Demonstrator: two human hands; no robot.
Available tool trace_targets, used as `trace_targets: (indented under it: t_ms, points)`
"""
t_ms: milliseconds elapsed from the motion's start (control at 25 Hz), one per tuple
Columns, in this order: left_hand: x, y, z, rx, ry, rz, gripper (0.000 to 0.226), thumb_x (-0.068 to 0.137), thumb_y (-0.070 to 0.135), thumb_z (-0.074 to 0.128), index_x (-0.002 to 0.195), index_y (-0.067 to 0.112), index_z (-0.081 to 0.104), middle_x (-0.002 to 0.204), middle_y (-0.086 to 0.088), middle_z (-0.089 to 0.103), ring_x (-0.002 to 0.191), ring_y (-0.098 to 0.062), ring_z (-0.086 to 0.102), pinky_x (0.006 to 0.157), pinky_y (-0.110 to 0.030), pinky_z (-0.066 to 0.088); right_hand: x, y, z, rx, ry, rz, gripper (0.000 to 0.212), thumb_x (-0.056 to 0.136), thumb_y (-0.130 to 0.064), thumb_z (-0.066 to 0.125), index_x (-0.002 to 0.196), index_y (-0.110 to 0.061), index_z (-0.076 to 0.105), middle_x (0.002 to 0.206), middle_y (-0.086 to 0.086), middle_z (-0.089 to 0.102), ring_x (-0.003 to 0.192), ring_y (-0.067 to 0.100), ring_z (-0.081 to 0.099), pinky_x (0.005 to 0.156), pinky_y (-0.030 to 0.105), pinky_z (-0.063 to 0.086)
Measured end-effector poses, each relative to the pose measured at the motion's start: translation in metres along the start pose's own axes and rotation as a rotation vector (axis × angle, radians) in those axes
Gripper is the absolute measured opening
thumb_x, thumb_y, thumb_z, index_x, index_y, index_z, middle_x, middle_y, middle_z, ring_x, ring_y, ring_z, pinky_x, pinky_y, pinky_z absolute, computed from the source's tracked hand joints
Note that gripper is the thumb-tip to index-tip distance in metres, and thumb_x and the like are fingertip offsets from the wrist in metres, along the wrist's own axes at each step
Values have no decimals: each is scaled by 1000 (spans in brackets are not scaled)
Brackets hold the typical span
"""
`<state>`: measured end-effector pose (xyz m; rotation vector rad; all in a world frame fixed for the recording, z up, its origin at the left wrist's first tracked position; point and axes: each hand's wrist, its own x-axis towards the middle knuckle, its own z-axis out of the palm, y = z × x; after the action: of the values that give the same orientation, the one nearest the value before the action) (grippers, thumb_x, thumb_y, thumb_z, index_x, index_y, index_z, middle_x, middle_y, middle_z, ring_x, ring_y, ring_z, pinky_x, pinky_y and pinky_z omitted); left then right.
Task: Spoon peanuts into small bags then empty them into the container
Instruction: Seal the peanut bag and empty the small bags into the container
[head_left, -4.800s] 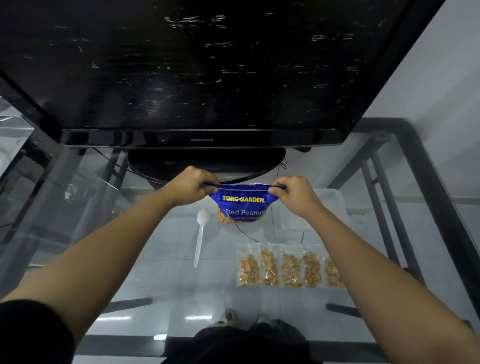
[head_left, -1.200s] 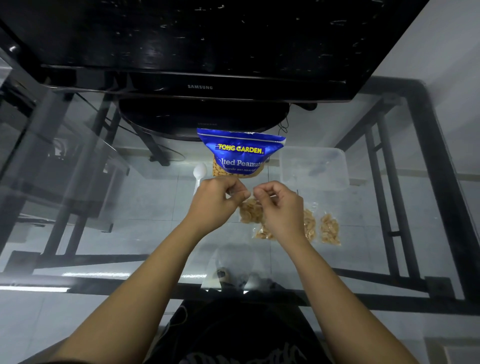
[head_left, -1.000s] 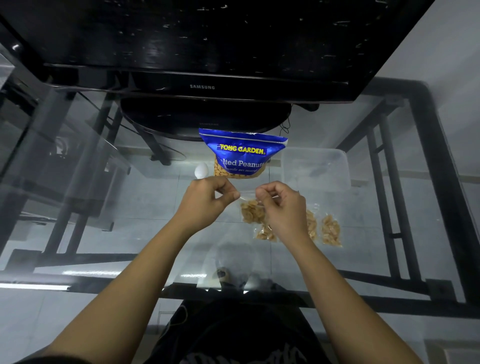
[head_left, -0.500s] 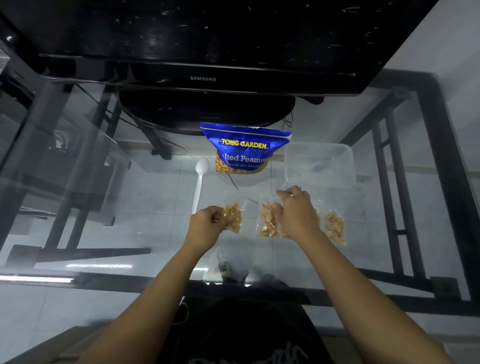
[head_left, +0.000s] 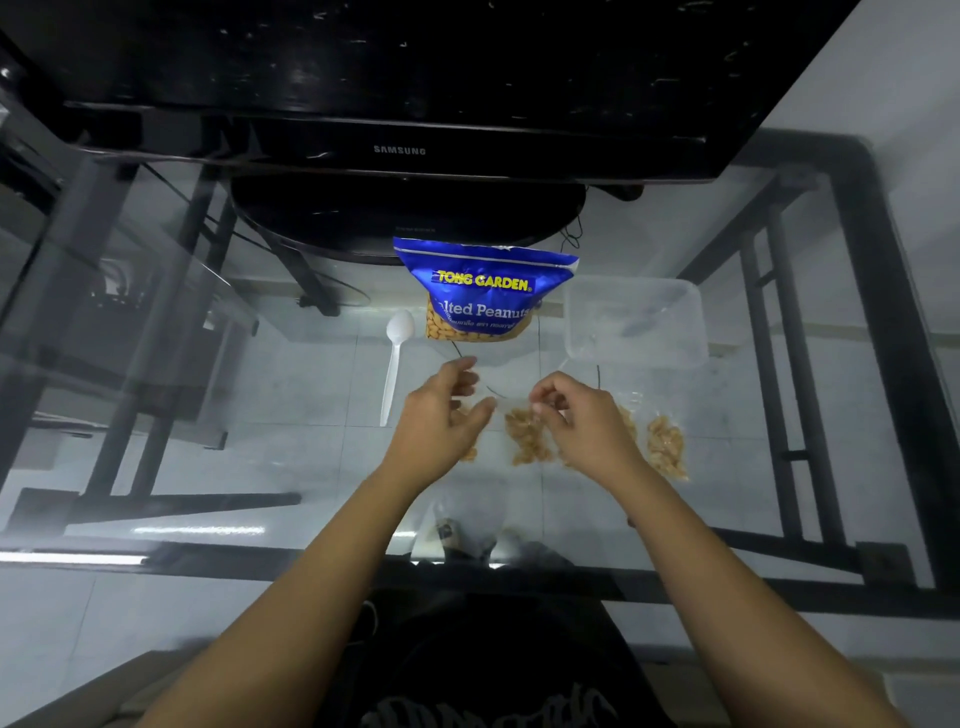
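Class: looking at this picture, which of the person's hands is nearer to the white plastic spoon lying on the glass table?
The left hand. It sits just to the right of the white plastic spoon, beside its handle. The right hand is farther right, over the small bags of peanuts.

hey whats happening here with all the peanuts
A person stands at a glass table working over a row of small clear bags of peanuts. The right hand pinches the top edge of one small bag, and the left hand hovers open at that bag's other corner. A blue Tong Garden peanut pouch stands behind them, a white plastic spoon lies unused to its left, and the clear plastic container to its right looks empty.
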<state>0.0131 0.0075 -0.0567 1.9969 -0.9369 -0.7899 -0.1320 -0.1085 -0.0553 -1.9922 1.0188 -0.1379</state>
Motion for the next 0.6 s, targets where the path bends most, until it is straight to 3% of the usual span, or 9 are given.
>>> trace_targets:
  t_ms: [120,240,440,600]
  points:
    - [11,11,4,-10,-179,85,30,83,17,68,113,13,63,97,1,70,86,-2,64,87,-23,51,-9,-3,-3,165,39,48,11,84,-18,66,95,-20,65,84,-5,69,81,5,65,75,17,50]
    - [16,21,-2,22,-191,158,17,83,16,68,99,12,70,86,-3,74,71,4,64,76,-19,53,-13,-11,-13,217,163,55,6,80,-18,71,86,-18,71,75,-9,68,73,3,66,73,17,51]
    - [30,72,-33,115,-199,321,13,82,23,69,92,17,74,78,5,68,72,-4,61,69,-12,47,-9,-43,-40,259,209,-24,6,80,-20,70,84,-16,73,74,-3,70,73,11,68,72,22,53]
    - [34,93,-40,416,-40,455,17,86,31,63,89,16,71,82,3,62,81,-17,57,69,-33,44,-7,-63,-52,181,311,-118,8,82,-21,68,83,-15,73,73,-2,71,66,4,62,64,15,49]
